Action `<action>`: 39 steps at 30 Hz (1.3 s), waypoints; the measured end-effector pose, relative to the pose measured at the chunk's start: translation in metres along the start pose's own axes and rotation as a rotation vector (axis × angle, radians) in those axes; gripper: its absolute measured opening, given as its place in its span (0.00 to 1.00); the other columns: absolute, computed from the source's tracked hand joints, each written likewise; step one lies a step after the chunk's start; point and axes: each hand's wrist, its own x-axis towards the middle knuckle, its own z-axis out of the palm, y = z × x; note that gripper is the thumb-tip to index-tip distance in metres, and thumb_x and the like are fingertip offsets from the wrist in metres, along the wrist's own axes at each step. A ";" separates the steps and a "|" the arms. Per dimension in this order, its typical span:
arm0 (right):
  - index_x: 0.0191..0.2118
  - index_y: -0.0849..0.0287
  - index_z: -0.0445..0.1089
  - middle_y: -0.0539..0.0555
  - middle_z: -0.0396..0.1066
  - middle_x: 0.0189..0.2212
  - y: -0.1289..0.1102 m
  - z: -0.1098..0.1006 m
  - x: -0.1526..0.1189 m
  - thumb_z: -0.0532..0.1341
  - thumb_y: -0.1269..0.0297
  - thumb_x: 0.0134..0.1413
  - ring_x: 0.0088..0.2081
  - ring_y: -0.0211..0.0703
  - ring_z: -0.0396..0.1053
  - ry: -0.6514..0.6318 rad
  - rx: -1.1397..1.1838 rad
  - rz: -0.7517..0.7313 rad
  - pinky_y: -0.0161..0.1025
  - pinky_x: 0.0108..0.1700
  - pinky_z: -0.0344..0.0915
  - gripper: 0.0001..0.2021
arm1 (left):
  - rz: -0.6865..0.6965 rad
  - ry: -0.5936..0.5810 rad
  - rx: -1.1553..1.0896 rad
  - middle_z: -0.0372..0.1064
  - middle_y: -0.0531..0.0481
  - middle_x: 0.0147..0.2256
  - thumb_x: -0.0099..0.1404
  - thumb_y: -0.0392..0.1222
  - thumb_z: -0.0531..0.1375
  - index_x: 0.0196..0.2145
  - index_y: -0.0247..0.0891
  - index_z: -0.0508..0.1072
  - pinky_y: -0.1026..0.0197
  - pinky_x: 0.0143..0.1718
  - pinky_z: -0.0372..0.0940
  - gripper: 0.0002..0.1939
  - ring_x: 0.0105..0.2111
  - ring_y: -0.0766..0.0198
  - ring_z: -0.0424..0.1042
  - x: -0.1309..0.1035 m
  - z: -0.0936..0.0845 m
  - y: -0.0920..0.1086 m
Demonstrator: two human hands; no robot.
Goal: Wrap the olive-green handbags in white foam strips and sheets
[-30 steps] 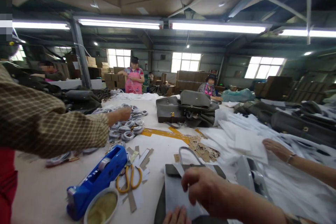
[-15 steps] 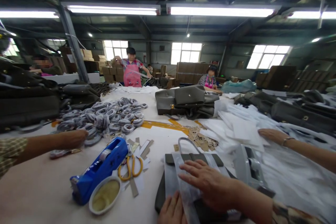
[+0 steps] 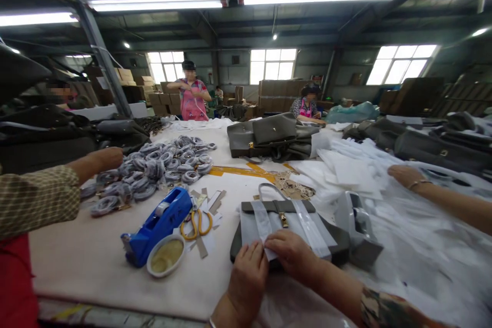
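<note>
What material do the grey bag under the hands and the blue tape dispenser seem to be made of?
The grey bag looks like leather or imitation leather with a matte finish; the pictures cannot settle which. The white strips across it look like thin paper or foam. The blue tape dispenser looks like hard, glossy plastic with bright highlights.

Under my left hand [image 3: 246, 279] and right hand [image 3: 294, 253]: grey handbag [image 3: 330, 233], matt leather-like skin, with thin translucent protective strips [image 3: 265, 225] and a small glossy metal clasp [image 3: 283, 220]. Tape dispenser [image 3: 157, 225]: glossy blue plastic. Scissors [image 3: 197, 221]: yellow plastic handles. Table [image 3: 77, 261]: pale, matt covering. White sheets [image 3: 346, 171]: soft, matt.
</note>
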 end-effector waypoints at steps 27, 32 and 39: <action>0.59 0.61 0.67 0.58 0.75 0.52 -0.046 0.026 -0.033 0.57 0.80 0.49 0.38 0.48 0.70 0.142 -0.476 0.064 0.43 0.36 0.60 0.29 | -0.194 -0.607 -0.335 0.75 0.48 0.43 0.55 0.30 0.61 0.52 0.42 0.69 0.57 0.44 0.72 0.26 0.42 0.54 0.76 0.099 -0.058 -0.041; 0.55 0.56 0.69 0.55 0.76 0.45 -0.050 0.029 -0.028 0.56 0.82 0.48 0.40 0.51 0.70 -0.028 -0.436 0.268 0.44 0.38 0.62 0.28 | -0.173 -0.660 -0.334 0.73 0.46 0.44 0.57 0.31 0.62 0.55 0.42 0.68 0.53 0.46 0.71 0.28 0.44 0.52 0.74 0.108 -0.065 -0.044; 0.49 0.56 0.72 0.55 0.76 0.42 -0.052 0.017 -0.018 0.56 0.80 0.52 0.42 0.52 0.71 -0.056 -0.324 0.299 0.46 0.45 0.61 0.20 | -0.054 -0.652 -0.156 0.70 0.40 0.49 0.60 0.30 0.62 0.64 0.36 0.60 0.46 0.52 0.70 0.35 0.48 0.48 0.71 0.104 -0.067 -0.035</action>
